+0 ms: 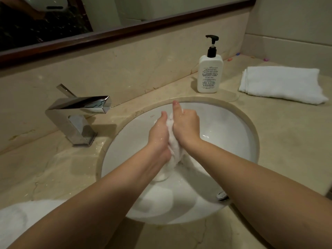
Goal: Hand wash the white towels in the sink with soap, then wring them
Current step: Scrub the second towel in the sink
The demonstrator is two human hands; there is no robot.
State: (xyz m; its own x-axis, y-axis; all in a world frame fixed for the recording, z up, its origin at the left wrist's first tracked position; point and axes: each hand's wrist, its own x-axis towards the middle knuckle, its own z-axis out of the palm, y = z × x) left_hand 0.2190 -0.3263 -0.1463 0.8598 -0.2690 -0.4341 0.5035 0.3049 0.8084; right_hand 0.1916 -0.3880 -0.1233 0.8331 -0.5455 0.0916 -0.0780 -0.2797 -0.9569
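Left hand (pixel 159 135): wet, fingers curled round a bunched white towel (pixel 173 150), gripping it from the left side.
Right hand (pixel 186 123): wet, fingers wrapped round the same towel from the right, thumb raised; the two hands press together with the towel between them.
Towel: held upright over the sink (pixel 239 133), its lower end hanging below the wrists into the white bowl.
Faucet (pixel 79 114): chrome, square, left of the left hand, on the counter (pixel 287 141).
Soap bottle (pixel 210 74): white with black pump, standing upright beyond the right hand, just behind the sink rim.
Folded towel (pixel 280 83): white, lying on the counter right of the bottle, well apart from the hands.
Third towel (pixel 23 220): white, lying near the left forearm, at the counter's near left edge.
Mirror (pixel 107 18): dark-framed, on the wall beyond both hands.
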